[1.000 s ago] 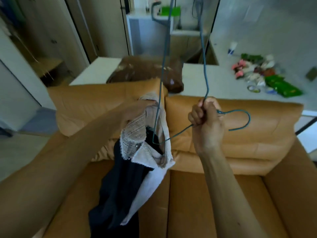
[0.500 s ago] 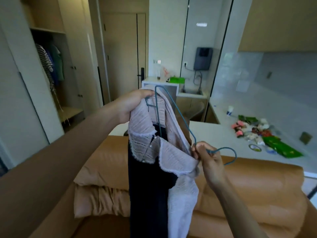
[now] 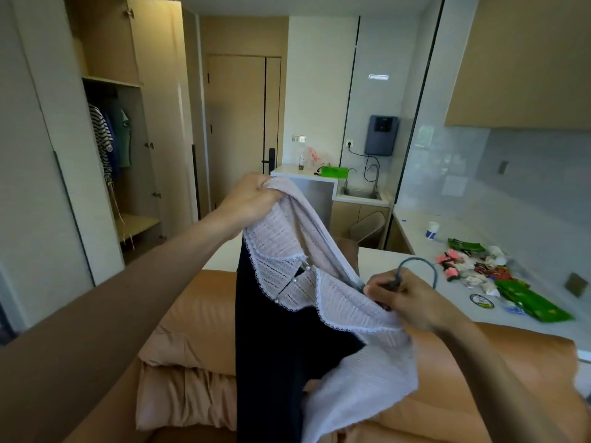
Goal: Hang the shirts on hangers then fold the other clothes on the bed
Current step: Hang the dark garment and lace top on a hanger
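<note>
**Shirt held up between both hands, hanger almost wholly inside it**

The shirt [image 3: 287, 260] hangs in the air above the back edge of the tan leather sofa [image 3: 204, 308]. It has a smooth black body and a wide, pale pink collar of ribbed open knit. The collar is edged with fine scalloped lace and closed by small round pearl buttons.

The left hand [image 3: 252, 199] holds one shoulder high, its fingers [image 3: 265, 187] curled tight round a bunch of the knit. The right hand [image 3: 412, 302] is lower, at the other shoulder. Its fingers pinch the thin blue-grey wire hanger [image 3: 415, 260] just under the rounded hook, against the edge of the collar. The hook curves up over the knuckles.

A soft, creased pink cushion [image 3: 179, 401] lies on the sofa under the shirt. On the white surface [image 3: 463, 251] behind the sofa, a paper cup [image 3: 431, 230] stands towards the far edge. Shiny green packets [image 3: 537, 306] lie nearer the front edge. At the left, an open wardrobe [image 3: 121, 139] holds a striped top [image 3: 100, 132].

Half a second earlier, the hanger's bare wire arms stood out above the collar between the two hands. Now the cloth covers them, and only the hook and a short stub of wire show. The left hand's grip has moved from the wire end to bunched cloth.
</note>
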Available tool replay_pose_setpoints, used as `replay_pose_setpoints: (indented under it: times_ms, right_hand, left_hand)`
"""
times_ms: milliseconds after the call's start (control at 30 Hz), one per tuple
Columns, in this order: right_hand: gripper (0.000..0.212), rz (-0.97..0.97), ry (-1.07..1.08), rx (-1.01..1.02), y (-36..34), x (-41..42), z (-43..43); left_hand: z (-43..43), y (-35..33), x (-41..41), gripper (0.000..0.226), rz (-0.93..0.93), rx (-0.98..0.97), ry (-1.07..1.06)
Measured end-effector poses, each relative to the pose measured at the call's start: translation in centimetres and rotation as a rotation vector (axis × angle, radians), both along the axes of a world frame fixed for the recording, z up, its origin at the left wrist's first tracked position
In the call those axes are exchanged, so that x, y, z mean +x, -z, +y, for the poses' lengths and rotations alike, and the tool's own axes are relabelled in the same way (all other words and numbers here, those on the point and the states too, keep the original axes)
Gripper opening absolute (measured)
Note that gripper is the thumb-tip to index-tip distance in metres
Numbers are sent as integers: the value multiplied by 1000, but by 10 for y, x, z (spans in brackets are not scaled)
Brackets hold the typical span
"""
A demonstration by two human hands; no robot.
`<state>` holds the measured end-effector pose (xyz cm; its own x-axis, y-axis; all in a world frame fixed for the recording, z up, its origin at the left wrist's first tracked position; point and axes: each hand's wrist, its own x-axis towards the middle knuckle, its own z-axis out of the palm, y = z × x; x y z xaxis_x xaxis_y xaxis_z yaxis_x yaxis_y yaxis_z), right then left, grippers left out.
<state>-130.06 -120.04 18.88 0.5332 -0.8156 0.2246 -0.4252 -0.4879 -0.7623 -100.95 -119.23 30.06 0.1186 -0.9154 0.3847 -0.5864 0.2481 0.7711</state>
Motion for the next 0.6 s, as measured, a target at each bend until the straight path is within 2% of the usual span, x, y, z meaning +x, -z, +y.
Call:
replay_pose_setpoints:
  times_ms: [100, 233, 367, 400, 500, 600]
  right_hand:
    - [40, 151, -19, -56, -13, 20, -4]
    - [30, 202, -35, -66, -26, 48, -10]
    - [29, 333, -56, -80, -32, 72, 1]
    - [29, 289, -39, -101, -35, 74, 1]
    - [31, -2, 43, -117, -56, 65, 1]
    - [34, -56, 42, -199, -76, 57, 2]
  left_hand:
    - [-1, 0, -9, 38, -62, -51, 22]
    - [0, 1, -21, 48, -93, -118, 26]
    - [4, -5, -10, 34, -226, -216, -33]
    - [4, -6, -6, 29, -280, -218, -34]
    - [11, -3, 7, 24, -461, -127, 31]
    - [15, 12, 18, 24, -531, -63, 174]
